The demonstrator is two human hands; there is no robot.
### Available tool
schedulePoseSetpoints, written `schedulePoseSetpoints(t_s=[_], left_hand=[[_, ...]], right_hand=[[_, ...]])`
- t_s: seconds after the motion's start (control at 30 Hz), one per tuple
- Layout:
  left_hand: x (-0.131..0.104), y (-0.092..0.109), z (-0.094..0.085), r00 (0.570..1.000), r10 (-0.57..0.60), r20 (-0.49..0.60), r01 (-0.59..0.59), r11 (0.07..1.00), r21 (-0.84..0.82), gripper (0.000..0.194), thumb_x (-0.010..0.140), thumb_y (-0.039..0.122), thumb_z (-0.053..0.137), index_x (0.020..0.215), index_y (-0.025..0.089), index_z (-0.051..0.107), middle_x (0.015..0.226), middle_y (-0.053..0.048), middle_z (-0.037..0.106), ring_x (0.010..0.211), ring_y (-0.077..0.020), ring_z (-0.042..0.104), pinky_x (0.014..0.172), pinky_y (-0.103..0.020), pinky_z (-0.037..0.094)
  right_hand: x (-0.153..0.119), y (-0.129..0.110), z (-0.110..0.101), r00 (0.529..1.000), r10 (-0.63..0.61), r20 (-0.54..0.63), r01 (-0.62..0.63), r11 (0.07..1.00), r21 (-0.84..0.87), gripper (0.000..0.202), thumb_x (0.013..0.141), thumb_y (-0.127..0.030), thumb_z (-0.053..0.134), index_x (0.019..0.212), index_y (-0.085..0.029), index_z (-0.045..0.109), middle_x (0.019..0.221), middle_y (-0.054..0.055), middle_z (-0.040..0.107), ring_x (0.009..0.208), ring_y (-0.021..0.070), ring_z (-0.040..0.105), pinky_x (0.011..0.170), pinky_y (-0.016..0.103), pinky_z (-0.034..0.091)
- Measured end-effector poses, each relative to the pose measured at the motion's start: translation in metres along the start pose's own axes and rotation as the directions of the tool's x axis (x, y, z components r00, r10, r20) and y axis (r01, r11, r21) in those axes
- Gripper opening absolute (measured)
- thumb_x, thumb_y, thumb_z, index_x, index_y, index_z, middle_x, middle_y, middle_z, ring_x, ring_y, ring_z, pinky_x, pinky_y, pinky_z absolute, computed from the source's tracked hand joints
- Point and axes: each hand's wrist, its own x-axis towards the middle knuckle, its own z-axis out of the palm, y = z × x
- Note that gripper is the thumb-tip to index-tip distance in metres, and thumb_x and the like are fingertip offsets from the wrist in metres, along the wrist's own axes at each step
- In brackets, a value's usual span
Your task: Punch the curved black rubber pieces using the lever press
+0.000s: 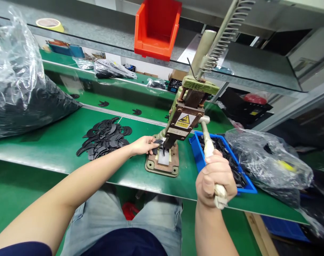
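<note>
In the head view my left hand (145, 145) pinches a small flat black curved part (157, 145) at the base of a green hand press (187, 117). The part lies under the press ram, partly hidden by my fingers and the ram. My right hand (216, 174) is wrapped round the press lever (208, 142), whose grip is bound in pale tape. A pale plate (164, 157) sits on the press base just in front of the ram. Left of the press, a heap of black curved parts (105, 137) lies on the green table.
A blue tray (197, 151) of black parts stands right of the press, beside a clear plastic bag (271, 160). At the left is a large bag of black parts (23, 92). An orange bin (158, 32) hangs overhead at the shelf. Single black parts lie on the belt behind.
</note>
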Motion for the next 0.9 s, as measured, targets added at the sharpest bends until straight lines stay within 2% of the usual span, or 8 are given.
schedulePoseSetpoints(t_s=[0.27,0.53,0.7,0.8,0.87,0.9], left_hand=[[0.007,-0.003,0.001,0.999,-0.017,0.035,0.018,0.999,-0.029,0.036,0.088,0.047,0.078,0.087,0.017,0.058,0.058,0.002,0.066,0.050,-0.0110,0.063,0.046,-0.018,0.044],[0.019,0.000,-0.008,0.963,-0.223,0.154,0.234,0.971,-0.056,0.046,0.078,0.052,0.087,0.080,0.017,0.057,0.052,0.001,0.065,0.045,-0.0105,0.062,0.046,-0.017,0.044],[0.018,0.008,-0.005,0.932,-0.333,0.145,0.344,0.937,-0.059,0.042,0.083,0.049,0.085,0.078,0.018,0.057,0.054,-0.003,0.069,0.046,-0.0117,0.064,0.048,-0.019,0.047],[0.015,0.009,0.002,0.929,-0.352,0.116,0.362,0.928,-0.088,0.037,0.088,0.045,0.081,0.081,0.018,0.058,0.054,-0.003,0.070,0.044,-0.0119,0.063,0.048,-0.019,0.047],[0.012,0.009,0.005,0.932,-0.349,0.100,0.358,0.929,-0.097,0.034,0.090,0.044,0.079,0.083,0.017,0.059,0.055,-0.003,0.070,0.044,-0.0121,0.063,0.047,-0.019,0.046],[0.011,0.009,0.007,0.936,-0.341,0.091,0.350,0.931,-0.102,0.033,0.091,0.043,0.078,0.085,0.017,0.059,0.055,-0.003,0.070,0.044,-0.0122,0.064,0.046,-0.018,0.046]], right_hand=[[0.000,-0.001,0.004,1.000,0.008,-0.030,-0.009,1.000,-0.023,0.027,0.084,-0.030,0.069,0.064,-0.023,0.052,0.064,-0.004,0.057,0.076,0.0172,0.063,0.103,0.058,0.054],[0.000,-0.002,0.008,0.997,0.018,-0.076,-0.022,0.998,-0.055,0.030,0.086,-0.032,0.066,0.061,-0.025,0.050,0.061,-0.003,0.053,0.072,0.0181,0.061,0.099,0.057,0.055],[0.000,0.000,0.014,0.994,0.001,-0.105,-0.005,0.999,-0.036,0.033,0.086,-0.032,0.066,0.060,-0.024,0.047,0.059,-0.004,0.050,0.070,0.0171,0.059,0.097,0.054,0.054],[0.020,0.001,0.022,0.985,-0.059,-0.162,0.061,0.998,0.009,0.029,0.086,-0.039,0.067,0.066,-0.025,0.050,0.060,-0.004,0.047,0.068,0.0159,0.058,0.090,0.049,0.056],[0.047,0.002,0.026,0.977,-0.082,-0.194,0.089,0.996,0.025,0.020,0.086,-0.044,0.068,0.083,-0.027,0.059,0.071,-0.003,0.051,0.075,0.0168,0.062,0.091,0.049,0.057],[0.064,0.002,0.028,0.982,-0.065,-0.176,0.072,0.997,0.029,0.023,0.086,-0.046,0.067,0.097,-0.026,0.063,0.082,0.000,0.056,0.084,0.0183,0.065,0.096,0.051,0.056]])
